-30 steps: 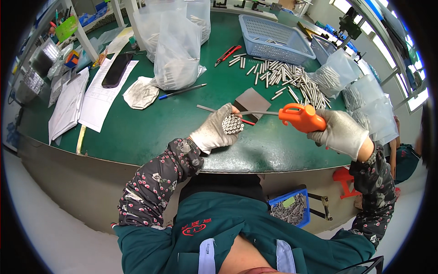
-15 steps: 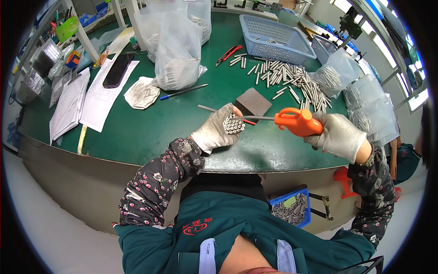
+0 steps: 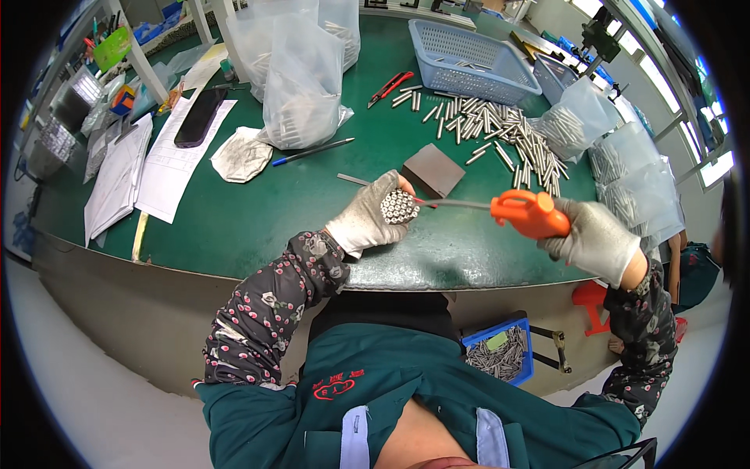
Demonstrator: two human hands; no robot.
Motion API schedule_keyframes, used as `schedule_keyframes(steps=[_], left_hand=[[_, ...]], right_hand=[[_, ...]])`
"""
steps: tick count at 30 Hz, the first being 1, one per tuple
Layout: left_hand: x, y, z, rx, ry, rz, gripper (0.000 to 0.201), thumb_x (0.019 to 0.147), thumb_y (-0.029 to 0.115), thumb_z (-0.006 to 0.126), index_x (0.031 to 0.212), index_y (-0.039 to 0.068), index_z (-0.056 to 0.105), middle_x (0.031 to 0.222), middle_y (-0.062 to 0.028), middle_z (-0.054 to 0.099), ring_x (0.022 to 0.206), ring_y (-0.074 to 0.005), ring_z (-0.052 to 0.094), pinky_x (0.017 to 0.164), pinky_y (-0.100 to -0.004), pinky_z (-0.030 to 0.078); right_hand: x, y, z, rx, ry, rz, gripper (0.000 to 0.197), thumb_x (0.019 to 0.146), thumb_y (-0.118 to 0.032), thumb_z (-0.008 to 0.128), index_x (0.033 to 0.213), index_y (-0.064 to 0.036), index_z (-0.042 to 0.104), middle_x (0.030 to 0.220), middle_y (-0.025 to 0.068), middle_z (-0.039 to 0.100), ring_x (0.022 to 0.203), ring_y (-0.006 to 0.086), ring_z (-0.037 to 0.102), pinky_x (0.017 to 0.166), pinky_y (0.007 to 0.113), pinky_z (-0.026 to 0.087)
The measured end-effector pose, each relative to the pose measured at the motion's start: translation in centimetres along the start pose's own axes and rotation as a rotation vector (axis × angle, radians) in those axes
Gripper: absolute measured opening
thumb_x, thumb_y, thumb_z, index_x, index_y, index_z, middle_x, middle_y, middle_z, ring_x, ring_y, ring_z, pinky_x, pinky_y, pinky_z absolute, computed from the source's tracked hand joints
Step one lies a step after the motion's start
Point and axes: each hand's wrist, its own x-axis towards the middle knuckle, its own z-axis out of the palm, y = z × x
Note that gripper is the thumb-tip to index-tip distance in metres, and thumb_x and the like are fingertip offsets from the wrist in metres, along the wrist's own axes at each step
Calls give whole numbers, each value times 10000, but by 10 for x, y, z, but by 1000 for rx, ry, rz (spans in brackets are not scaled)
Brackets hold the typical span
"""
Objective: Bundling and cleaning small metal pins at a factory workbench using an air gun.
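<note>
My gloved left hand [image 3: 366,216] is wrapped round a bundle of metal pins [image 3: 399,207], whose round ends face me with small holes in them. In my gloved right hand [image 3: 600,239] is an orange air blow gun [image 3: 531,213]. Its long thin grey nozzle reaches left, and the tip is close beside the bundle. Behind the bundle a brown-grey block [image 3: 433,170] rests on the green table, with a thin grey strip [image 3: 353,179] to its left. A heap of loose metal pins [image 3: 527,148] lies beyond the blow gun.
A blue basket [image 3: 476,74] stands behind the heap, and filled plastic bags [image 3: 625,184] line the right side. More bags [image 3: 303,94], a pen [image 3: 312,152], a red cutter [image 3: 390,89], a cloth [image 3: 241,155], a phone [image 3: 201,117] and papers are toward the left. Below the edge sits a blue bin [image 3: 500,356].
My right hand has drawn the blow gun to the right, so its nozzle tip is farther from the middle of the pin ends. My left hand stays nearly in place.
</note>
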Motion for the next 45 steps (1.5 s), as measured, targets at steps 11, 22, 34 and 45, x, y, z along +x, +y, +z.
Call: schedule_keyframes(steps=[11,22,34,45], left_hand=[[-1,-1,1,-66,-14,-37,430,623,-73,632,995,76,474,849,25,506,782,-60,507,701,-199,442],[-2,-1,0,-99,-8,-47,419,620,-58,634,989,72,482,864,17,500,795,-62,500,706,-202,436],[1,-2,0,-33,-17,-24,407,622,-56,638,977,71,487,855,18,505,788,-66,504,708,-202,439],[-1,0,1,-36,-15,-21,423,631,-70,645,996,71,485,866,23,510,796,-58,502,712,-195,438]], right_hand=[[3,-5,7,17,-9,-14,350,720,-267,665,963,-23,604,708,187,611,687,352,605,634,398,473],[3,6,7,21,36,-53,337,703,-237,678,951,-20,604,695,194,603,679,345,610,619,392,478],[-5,11,2,60,-27,21,341,710,-230,664,973,-21,607,681,156,619,646,300,624,622,364,476],[9,5,1,-69,46,-26,334,717,-263,658,956,-34,616,725,180,624,711,344,614,655,395,477]])
